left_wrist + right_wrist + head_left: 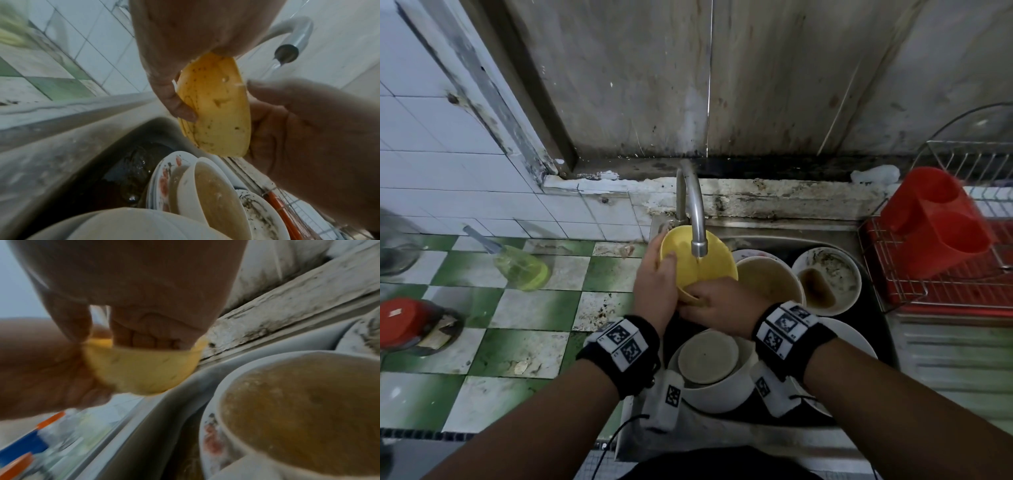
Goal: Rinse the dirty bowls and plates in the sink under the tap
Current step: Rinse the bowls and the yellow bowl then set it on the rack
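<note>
Yellow bowl (700, 262) is gripped by both hands, left hand (655, 281) on its rim, right hand (717, 303) at the near edge, tilted under the running tap (697, 219). Looks like early days: the sink (873, 291) is full of dirty white bowls (827, 279) and plates (854, 337).

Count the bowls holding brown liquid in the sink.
3: one right of the yellow bowl, at; one farther right, at; one near the wrists, at. Others may be hidden.
</note>
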